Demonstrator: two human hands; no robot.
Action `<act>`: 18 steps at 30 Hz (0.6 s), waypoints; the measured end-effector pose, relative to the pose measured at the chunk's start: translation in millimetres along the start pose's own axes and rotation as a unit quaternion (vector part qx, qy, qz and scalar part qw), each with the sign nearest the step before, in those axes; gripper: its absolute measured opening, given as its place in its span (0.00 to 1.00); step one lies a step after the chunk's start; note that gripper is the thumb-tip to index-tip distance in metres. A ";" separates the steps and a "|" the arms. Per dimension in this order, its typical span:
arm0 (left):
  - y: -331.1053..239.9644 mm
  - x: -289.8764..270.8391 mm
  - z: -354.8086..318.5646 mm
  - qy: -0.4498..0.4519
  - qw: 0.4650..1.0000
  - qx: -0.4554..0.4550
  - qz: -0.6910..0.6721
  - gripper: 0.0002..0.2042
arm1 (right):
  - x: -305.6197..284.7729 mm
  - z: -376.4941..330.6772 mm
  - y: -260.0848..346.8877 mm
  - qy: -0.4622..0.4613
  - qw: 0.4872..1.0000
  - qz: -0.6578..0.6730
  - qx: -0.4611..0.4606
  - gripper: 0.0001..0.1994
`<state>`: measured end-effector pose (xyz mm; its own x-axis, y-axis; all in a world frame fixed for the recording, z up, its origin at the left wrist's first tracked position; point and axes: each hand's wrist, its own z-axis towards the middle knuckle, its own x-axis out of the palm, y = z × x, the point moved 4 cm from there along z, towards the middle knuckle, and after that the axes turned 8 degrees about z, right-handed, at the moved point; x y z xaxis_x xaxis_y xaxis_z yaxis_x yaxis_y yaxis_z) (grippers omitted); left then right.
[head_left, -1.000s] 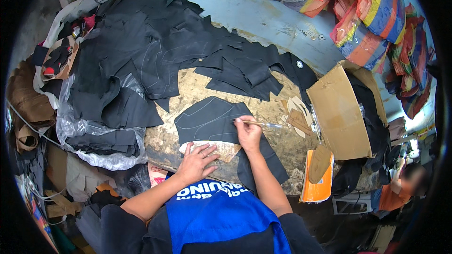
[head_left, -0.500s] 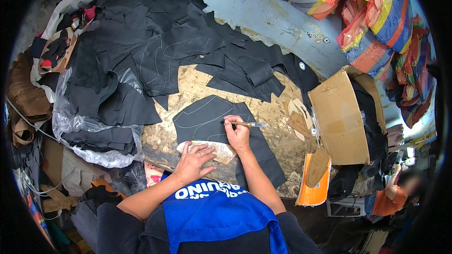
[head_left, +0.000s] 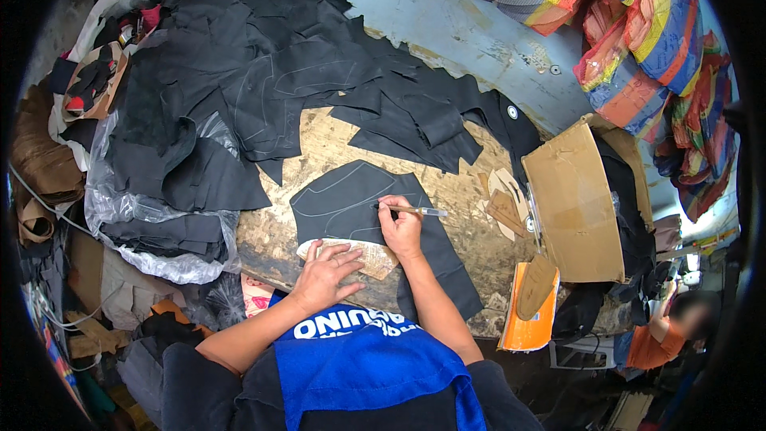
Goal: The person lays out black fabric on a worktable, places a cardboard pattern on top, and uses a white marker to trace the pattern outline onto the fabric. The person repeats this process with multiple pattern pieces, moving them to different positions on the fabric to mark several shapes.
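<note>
A black leather-like piece (head_left: pixel 351 179) lies on the worn wooden table in front of me, with pale curved outlines drawn across it. My right hand (head_left: pixel 403 233) is closed around a slim pen (head_left: pixel 429 211), whose tip rests at or just above one of those outlines. Over the near edge of the black piece lies a pale, stained pattern template (head_left: pixel 377 258). My left hand (head_left: pixel 325 276) rests flat on this template with its fingers spread, covering part of it. Another black strip (head_left: pixel 447 263) extends under my right forearm toward the table's near edge.
Heaped black pieces (head_left: pixel 231 40) cover the table's far left, some spilling onto a clear plastic bag (head_left: pixel 167 263). To the right stand a cardboard box (head_left: pixel 573 203), small templates (head_left: pixel 506 209) and an orange notebook (head_left: pixel 527 331) under a brown template (head_left: pixel 538 291). Another person (head_left: pixel 658 343) sits beyond.
</note>
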<state>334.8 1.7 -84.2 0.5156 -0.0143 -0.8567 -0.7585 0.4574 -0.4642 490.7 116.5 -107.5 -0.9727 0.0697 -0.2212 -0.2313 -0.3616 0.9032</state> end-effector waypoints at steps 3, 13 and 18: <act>0.3 0.2 -0.2 0.000 1.000 -0.006 -0.007 0.19 | -0.6 -0.7 -8.6 -0.033 0.992 0.099 0.070 0.03; 2.1 2.1 -0.9 0.005 1.000 -0.005 -0.004 0.18 | 19.6 4.3 2.3 0.041 0.976 0.190 0.100 0.03; 2.6 2.1 -2.0 -0.002 1.000 -0.001 -0.002 0.19 | 37.6 9.0 9.6 0.042 0.999 0.022 0.009 0.05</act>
<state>333.2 1.1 -87.6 0.5203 -0.0132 -0.8539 -0.7573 0.4549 -0.4685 451.8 124.0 -103.8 -0.9771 -0.0248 -0.2113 -0.1900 -0.3456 0.9189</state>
